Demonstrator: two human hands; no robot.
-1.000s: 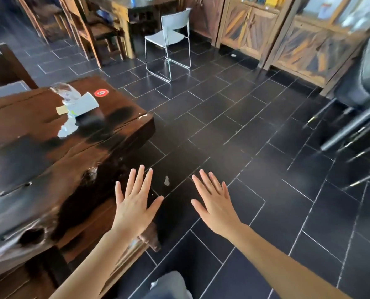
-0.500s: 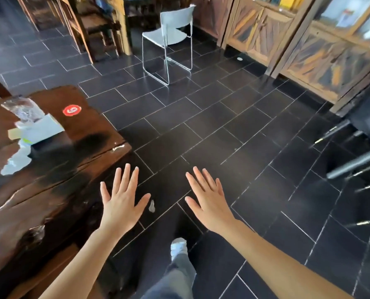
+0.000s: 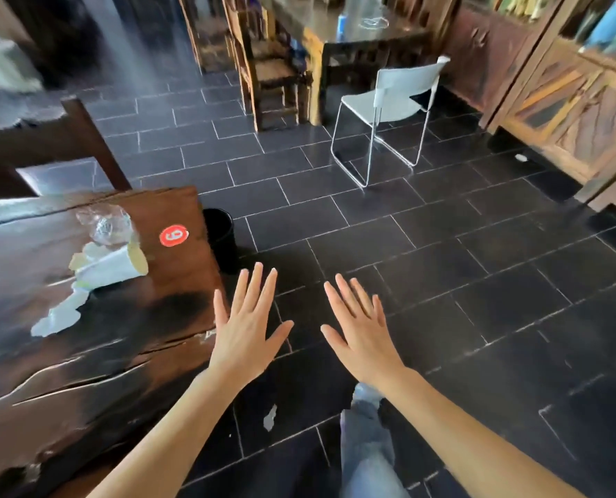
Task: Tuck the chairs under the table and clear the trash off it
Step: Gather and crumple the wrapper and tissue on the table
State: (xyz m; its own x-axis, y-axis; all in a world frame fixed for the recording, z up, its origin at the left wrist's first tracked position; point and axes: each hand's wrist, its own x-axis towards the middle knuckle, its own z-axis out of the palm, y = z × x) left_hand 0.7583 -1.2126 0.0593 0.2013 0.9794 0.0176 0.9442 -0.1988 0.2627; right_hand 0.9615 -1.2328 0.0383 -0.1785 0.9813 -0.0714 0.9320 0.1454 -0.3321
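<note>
A dark wooden table fills the left, with a red sticker marked 6 near its far corner. On it lie a crumpled clear plastic wrapper, a tipped paper cup and torn white paper. My left hand hovers flat, fingers spread, just off the table's right edge. My right hand is spread the same way over the floor, empty. A white metal-frame chair stands apart on the tiles ahead. A dark wooden chair back rises behind the table.
A black bin stands on the floor by the table's far corner. Another wooden table with wooden chairs is further back. Wooden cabinets line the right wall. A paper scrap lies on the dark tiles by my leg.
The view has swung up and towards the far end of the table, bringing the black bin and the dark chair back into sight. Both hands stay spread and empty, moving forward with me.
</note>
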